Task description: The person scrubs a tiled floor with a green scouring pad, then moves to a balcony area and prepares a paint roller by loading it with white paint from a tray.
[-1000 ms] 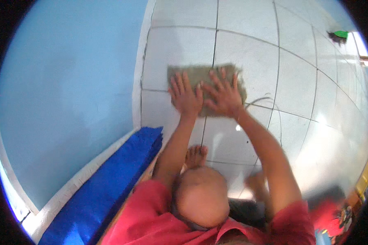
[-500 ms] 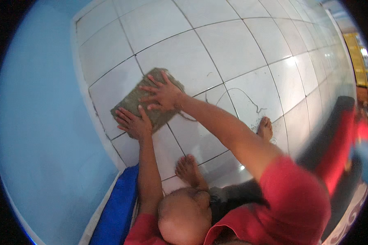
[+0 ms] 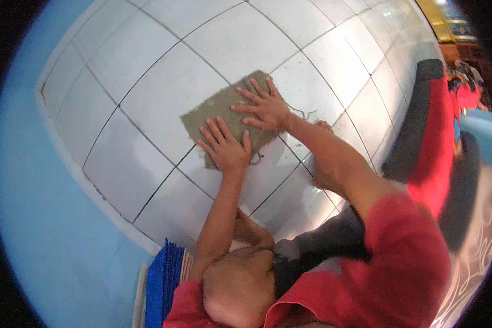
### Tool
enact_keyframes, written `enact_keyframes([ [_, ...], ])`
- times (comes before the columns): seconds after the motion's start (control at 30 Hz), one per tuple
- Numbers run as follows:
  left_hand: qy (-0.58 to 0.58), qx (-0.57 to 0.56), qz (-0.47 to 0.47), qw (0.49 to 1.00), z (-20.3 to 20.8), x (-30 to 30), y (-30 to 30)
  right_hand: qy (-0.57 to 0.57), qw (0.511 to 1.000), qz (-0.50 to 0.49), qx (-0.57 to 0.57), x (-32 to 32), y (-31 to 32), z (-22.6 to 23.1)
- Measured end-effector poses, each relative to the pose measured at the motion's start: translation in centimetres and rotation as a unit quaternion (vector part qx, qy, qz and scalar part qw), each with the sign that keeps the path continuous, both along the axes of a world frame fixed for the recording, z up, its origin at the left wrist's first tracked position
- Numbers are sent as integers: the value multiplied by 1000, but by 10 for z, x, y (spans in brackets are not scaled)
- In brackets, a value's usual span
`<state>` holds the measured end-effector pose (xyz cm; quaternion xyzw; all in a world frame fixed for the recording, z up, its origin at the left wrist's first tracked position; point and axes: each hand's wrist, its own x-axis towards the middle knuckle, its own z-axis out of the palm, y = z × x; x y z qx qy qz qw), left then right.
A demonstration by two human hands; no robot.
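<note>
A grey-green floor cloth (image 3: 216, 104), roughly rectangular, lies flat on the white tiles. My left hand (image 3: 228, 150) rests palm down on its near edge, fingers spread. On the cloth's right part my right hand (image 3: 265, 109) presses down flat, its fingers also apart. Neither hand wraps around the cloth. A thin dark string (image 3: 306, 115) shows past the cloth's right edge. Beneath my palms the cloth is hidden.
A blue wall (image 3: 33, 180) with a white skirting edge runs along the left. Blue folded material (image 3: 167, 279) stands near my left arm. To the right are a red and black cushioned piece (image 3: 437, 126) and a patterned surface (image 3: 478, 257). My bent knee (image 3: 238, 284) is below.
Both hands and the cloth have slid rightward over the tiles, away from the blue wall. The cloth covers more of the string. My view has shifted too.
</note>
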<state>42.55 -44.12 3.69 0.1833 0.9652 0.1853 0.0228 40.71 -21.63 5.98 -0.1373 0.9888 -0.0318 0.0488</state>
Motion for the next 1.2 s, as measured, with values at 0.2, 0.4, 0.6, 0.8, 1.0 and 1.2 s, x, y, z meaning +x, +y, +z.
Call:
enact_keyframes([
  [0.2,-115,-62,-41,991,29,73,-6,-49,995,-78,-43,103,-19,11],
  [0.4,-90,-14,-67,994,35,64,7,60,953,-283,-91,106,-69,-22],
  [0.6,-1,-122,-16,992,4,28,22,48,983,-123,-129,30,-31,-19],
  [0.8,53,-184,46,980,-6,-61,107,82,986,-85,-114,-78,46,-25],
  [1.0,139,-112,-40,983,-28,-136,236,127,972,-199,-11,-119,180,-41],
  [1.2,167,-67,-172,969,-24,-94,316,149,928,-340,32,-25,255,-48],
])
